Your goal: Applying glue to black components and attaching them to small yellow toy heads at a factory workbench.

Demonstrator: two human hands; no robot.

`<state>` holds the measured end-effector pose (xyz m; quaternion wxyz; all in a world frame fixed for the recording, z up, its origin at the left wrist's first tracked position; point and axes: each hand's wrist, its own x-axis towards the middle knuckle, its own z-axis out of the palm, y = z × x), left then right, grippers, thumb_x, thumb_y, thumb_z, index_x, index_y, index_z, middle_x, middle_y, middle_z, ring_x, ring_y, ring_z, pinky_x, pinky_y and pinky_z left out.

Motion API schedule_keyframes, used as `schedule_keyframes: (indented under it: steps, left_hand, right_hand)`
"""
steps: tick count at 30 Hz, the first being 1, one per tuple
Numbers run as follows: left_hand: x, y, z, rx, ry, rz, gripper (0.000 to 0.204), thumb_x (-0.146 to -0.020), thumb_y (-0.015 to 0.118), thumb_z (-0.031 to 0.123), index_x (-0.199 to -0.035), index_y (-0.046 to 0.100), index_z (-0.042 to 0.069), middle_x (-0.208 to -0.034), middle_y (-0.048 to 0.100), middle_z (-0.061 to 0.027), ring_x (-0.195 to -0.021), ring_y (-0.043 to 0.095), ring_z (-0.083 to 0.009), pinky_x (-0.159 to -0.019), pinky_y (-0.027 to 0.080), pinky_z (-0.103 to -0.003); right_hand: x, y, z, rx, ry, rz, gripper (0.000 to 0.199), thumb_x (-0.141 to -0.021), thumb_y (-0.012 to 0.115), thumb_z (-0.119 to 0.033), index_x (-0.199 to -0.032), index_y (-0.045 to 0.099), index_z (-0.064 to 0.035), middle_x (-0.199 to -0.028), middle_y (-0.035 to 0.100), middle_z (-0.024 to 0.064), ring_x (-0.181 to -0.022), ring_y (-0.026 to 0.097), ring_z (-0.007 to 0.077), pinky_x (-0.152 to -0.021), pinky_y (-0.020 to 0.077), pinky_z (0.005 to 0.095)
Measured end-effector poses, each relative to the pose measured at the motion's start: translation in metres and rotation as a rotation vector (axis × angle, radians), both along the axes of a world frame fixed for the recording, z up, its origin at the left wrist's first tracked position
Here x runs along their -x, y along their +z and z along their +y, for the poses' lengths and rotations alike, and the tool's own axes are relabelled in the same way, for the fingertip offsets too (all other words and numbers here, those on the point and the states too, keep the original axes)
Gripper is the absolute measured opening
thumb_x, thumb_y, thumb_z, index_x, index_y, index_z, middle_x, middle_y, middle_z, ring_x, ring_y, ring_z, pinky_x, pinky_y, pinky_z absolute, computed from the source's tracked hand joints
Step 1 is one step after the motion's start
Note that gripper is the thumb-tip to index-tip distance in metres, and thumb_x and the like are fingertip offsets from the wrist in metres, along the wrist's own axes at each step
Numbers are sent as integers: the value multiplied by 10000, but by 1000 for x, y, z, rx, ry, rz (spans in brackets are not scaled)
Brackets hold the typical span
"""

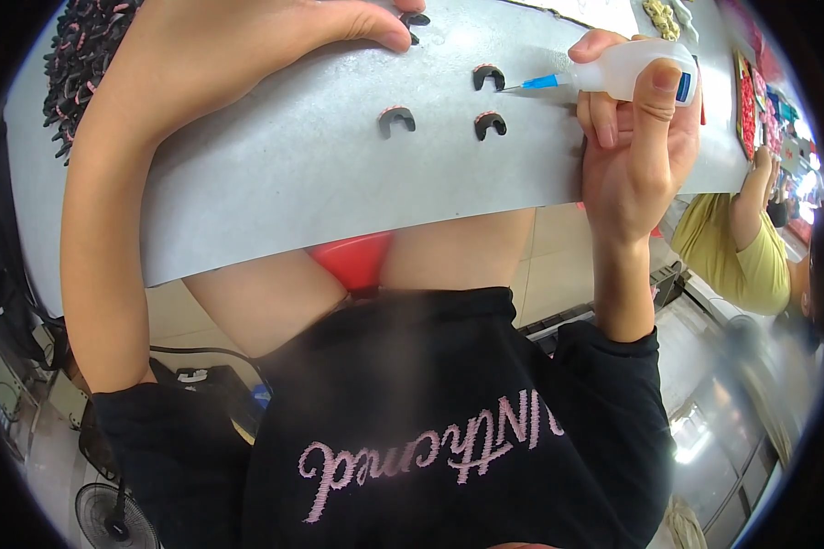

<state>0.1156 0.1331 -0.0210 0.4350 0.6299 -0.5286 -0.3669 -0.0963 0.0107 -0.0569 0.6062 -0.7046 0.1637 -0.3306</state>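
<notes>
My right hand (645,165) is wrapped round a translucent white squeeze bottle (623,71). The bottle lies sideways, its blue needle tip (542,81) pointing left. The needle's end reaches a small black U-shaped piece (489,80) with a pink edge. Two more such pieces lie nearer me: a black one (491,126) and a greyer-looking one (397,121). At the top edge, the thumb and a fingertip of my left hand (238,50) close on another small black piece (417,22). Most of that hand's fingers are cut off by the frame.
A heap of black pieces with pink edges (78,64) covers the far left of the grey table (293,183). Yellowish items (661,18) lie at the far right. Beyond them, another person in a yellow-green top (746,256) sits at the right. A black fan (114,523) stands lower left.
</notes>
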Motion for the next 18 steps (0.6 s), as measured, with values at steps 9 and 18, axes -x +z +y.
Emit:
schedule_keyframes:
  steps: [9,18]
  left_hand:
    - [0,8,-7,-1,2,-93,481,-674,774,-12,-958,392,60,-804,664,-99,-825,644,-140,-725,503,-228]
    - [0,2,-12,7,-45,-114,469,-683,761,3,-964,390,63,-812,662,-99,-831,635,-142,-738,497,-235]
  right_hand:
    - [1,5,-8,-24,-46,4,325,-995,382,-289,-1034,478,19,-984,593,203,-526,284,43,-504,268,191]
    - [12,-1,-19,-293,-76,-155,379,-997,337,-368,-1061,485,-26,-1077,594,172,-572,299,54,-568,292,198]
